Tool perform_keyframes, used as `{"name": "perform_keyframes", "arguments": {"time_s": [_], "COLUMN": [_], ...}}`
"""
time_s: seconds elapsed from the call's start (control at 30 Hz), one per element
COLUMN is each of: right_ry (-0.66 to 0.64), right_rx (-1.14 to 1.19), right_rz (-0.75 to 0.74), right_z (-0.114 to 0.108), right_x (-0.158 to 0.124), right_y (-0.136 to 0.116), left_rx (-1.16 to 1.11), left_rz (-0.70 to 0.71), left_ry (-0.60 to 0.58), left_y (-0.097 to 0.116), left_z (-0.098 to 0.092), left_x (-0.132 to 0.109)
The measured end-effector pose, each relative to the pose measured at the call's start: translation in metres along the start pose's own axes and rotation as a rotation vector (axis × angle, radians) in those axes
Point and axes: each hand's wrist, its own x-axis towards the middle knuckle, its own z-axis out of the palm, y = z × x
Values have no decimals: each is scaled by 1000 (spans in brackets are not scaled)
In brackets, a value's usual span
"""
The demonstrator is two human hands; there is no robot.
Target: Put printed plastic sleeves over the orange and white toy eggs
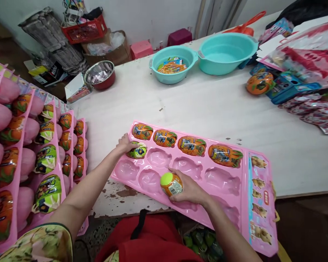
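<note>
Four orange, egg-shaped, printed capsules (192,146) are occupying the far row of a pink moulded plastic tray (244,182), which is lying at a slant on a white tabletop (194,102). The left hand (125,145) is bearing on the tray's left edge, its thumb touching a green egg-shaped capsule (138,150) in the leftmost cavity of the middle row; its other fingers are bunching at the rim, and the view is not showing whether they are gripping it. The right hand (190,189) is clasping an orange capsule with a lime-green end (171,185) between thumb and curled fingers, over the tray's near half. Loaded pink trays (7,218) are standing at left. Beyond, a small teal oval basin (173,77) is holding colourful packets (172,67); a larger teal oval basin (225,62) is sitting to its right.
</note>
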Motion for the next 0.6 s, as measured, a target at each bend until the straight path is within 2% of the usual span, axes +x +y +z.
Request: {"name": "perform_keyframes", "arguments": {"time_s": [0.07,0.1,0.17,0.27,0.37,0.47,0.57,0.6], "right_ry": [21,37,71,182,320,492,778,831], "right_rx": [31,62,155,277,274,128,-273,-421], "right_rz": [4,7,19,58,81,16,-119,-160], "right_z": [1,1,4,7,7,8,20,27], "right_x": [-3,-5,-10,-16,-19,-11,13,23], "right_y": [-2,-4,-9,-14,-17,-27,-41,-44], "left_rx": [230,268,224,133,264,406,402,379], "left_rz": [5,21,77,144,68,50,95,87], "left_ry": [96,114,75,-66,-54,26,29,12], "left_y": [-3,-7,-18,-31,-28,-16,-14,-16], "left_z": [4,5,7,10,19,29,33,31], "left_x": [-9,-13,-16,-15,-19,-32,-36,-34]}}
